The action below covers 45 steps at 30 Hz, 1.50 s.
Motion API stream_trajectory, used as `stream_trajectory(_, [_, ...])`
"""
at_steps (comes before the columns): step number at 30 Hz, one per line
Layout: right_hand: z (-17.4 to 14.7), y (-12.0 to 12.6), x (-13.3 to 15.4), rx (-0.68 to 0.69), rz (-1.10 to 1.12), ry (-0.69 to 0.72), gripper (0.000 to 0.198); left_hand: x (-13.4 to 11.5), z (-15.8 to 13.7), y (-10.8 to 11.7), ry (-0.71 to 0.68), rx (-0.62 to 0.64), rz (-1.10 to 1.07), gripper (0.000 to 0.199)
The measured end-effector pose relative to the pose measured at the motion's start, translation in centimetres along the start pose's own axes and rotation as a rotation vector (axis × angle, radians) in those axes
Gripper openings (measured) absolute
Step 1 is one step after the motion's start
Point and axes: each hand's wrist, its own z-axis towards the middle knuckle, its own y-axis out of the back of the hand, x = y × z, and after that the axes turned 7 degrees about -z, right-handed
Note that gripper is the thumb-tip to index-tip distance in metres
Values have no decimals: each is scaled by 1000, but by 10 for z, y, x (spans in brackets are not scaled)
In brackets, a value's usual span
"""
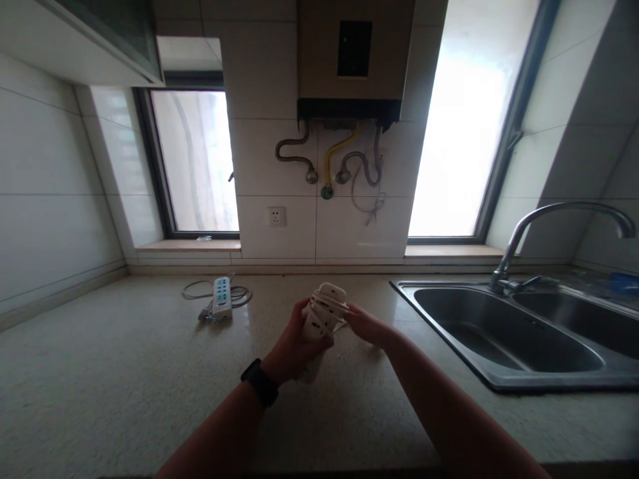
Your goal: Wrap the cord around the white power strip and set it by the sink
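My left hand is closed around a white power strip, its thumb across the socket face. The strip is held tilted above the counter, and its white cord is wound around the upper part. At the strip's right side, my right hand has its fingers closed at the cord. Its fingertips are partly hidden, but they appear to grip the cord where it wraps round. A second power strip, white with blue sockets, lies at the back left of the counter with its grey cord looped beside it.
The speckled counter runs to the tiled wall. A double steel sink with a curved faucet is at the right. A wall socket sits under a water heater with several hoses. Windows stand on both sides.
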Motion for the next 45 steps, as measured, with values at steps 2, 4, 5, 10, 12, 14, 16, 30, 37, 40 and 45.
stream_trajectory(2, [-2, -11, 3, 101, 253, 15, 41, 2, 2, 3, -16, -102, -22, 75])
stream_trajectory(4, [-5, -19, 5, 144, 380, 10, 41, 3, 5, 5, -18, -189, -33, 73])
stream_trajectory(5, [-7, -21, 7, 148, 374, 2, 40, 4, 6, 6, -15, -216, -35, 72])
stream_trajectory(10, [-6, -18, 13, 57, 72, -30, 42, 6, 8, 7, 2, -265, -3, 71])
stream_trajectory(12, [-5, -13, 12, -63, -21, -31, 43, 6, 8, 6, 20, -261, 19, 72])
stream_trajectory(14, [-6, -8, 9, -147, -59, -32, 46, 5, 8, 5, 32, -229, 32, 73])
stream_trajectory(16, [-8, -4, 6, -140, -61, -11, 48, 4, 7, 4, 22, -182, 46, 74])
stream_trajectory(30, [-5, -5, 1, -153, -9, 76, 48, -2, 6, 17, 79, 30, -55, 97])
stream_trajectory(37, [-5, 2, 12, -158, 7, 122, 46, 3, 8, 20, 77, 55, -29, 103])
stream_trajectory(40, [-6, 0, 16, -91, 144, 176, 43, 5, 10, 19, 50, 60, -45, 102])
stream_trajectory(45, [-8, 3, 20, -7, 332, 242, 43, 4, 13, 18, 50, 92, -42, 101])
